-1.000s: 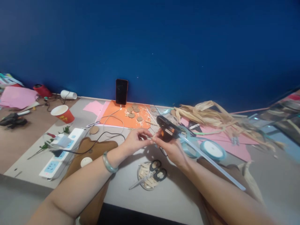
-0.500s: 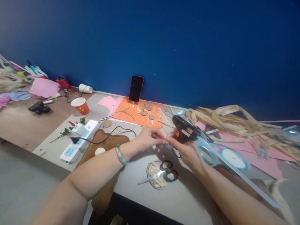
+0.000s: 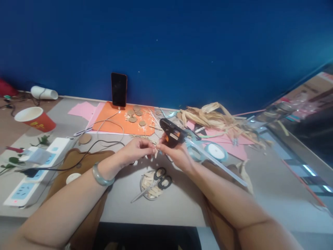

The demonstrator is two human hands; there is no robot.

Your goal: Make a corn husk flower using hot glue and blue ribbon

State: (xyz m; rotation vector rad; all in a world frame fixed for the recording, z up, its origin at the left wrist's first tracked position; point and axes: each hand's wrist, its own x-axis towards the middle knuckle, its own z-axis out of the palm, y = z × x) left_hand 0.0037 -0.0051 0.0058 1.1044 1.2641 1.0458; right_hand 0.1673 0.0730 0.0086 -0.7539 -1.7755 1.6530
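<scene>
One glue gun (image 3: pixel 172 134), R hand (image 3: pixel 180 157), axis diag., stick (image 3: pixel 218 162) twd lower R.

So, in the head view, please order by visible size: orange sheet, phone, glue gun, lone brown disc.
Largest: orange sheet
Middle, unranked: phone and glue gun; similar size, and the right hand partly hides the gun
Smallest: brown disc

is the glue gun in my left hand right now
No, your right hand holds the glue gun, a long pale stick jutting from it.
</scene>
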